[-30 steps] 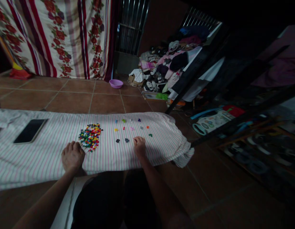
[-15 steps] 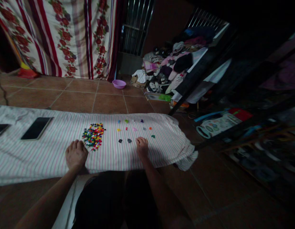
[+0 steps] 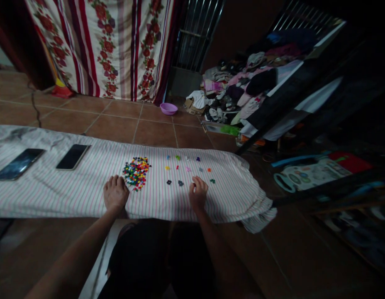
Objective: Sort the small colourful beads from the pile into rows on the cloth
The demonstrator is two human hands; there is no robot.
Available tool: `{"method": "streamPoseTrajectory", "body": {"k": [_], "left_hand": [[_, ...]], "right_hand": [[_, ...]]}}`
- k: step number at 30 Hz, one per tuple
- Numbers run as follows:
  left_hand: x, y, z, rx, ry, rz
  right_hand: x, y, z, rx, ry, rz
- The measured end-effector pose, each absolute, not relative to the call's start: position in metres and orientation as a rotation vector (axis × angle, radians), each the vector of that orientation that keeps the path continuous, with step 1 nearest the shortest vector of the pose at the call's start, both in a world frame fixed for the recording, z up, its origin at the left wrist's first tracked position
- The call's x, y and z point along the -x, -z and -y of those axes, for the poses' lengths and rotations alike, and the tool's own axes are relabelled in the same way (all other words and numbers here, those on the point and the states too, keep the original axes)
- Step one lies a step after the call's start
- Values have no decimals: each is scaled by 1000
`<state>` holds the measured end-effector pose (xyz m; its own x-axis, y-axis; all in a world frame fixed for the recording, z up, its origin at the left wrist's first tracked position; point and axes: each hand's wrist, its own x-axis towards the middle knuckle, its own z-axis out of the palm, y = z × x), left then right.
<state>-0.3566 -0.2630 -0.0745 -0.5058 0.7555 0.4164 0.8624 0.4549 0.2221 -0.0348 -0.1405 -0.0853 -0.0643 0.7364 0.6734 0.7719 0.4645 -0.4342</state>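
A mixed pile of small coloured pieces (image 3: pixel 137 173) lies on the striped cloth (image 3: pixel 167 205). My left hand (image 3: pixel 115 192) rests flat on the cloth at the pile's lower left edge, fingers spread a little. To the right are small groups sorted by colour, among them yellow pieces (image 3: pixel 167 167), black pieces (image 3: pixel 169 182), dark grey pieces (image 3: pixel 180 183) and green pieces (image 3: pixel 213 181). My right hand (image 3: pixel 198 192) is between the dark grey and green groups, its fingers curled around a small dark reddish piece (image 3: pixel 194 185) near the fingertips.
Two phones, one at the far left (image 3: pixel 18 165) and one nearer the pile (image 3: pixel 73 157), lie on the cloth. Beyond it, a purple basin (image 3: pixel 169 109) stands on the tiled floor near heaped clothes (image 3: pixel 242 83). A dark slanting post is at the right.
The view has shifted, so the scene sits further right and more of the far-left phone shows. My right hand has turned and its fingers have parted somewhat, showing a small dark piece.
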Motion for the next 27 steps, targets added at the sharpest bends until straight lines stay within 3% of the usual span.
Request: {"method": "streamPoseTrajectory", "body": {"k": [5, 12, 18, 27], "left_hand": [[358, 77, 262, 1386, 601, 2463], [356, 76, 262, 1381, 630, 2455], [357, 76, 262, 1388, 634, 2430], [354, 68, 263, 1402, 622, 2473]], "right_hand": [[75, 69, 161, 1076, -61, 1992], [163, 70, 183, 939, -473, 2132], [208, 77, 181, 1160, -564, 2184], [208, 82, 187, 1160, -544, 2152]]}}
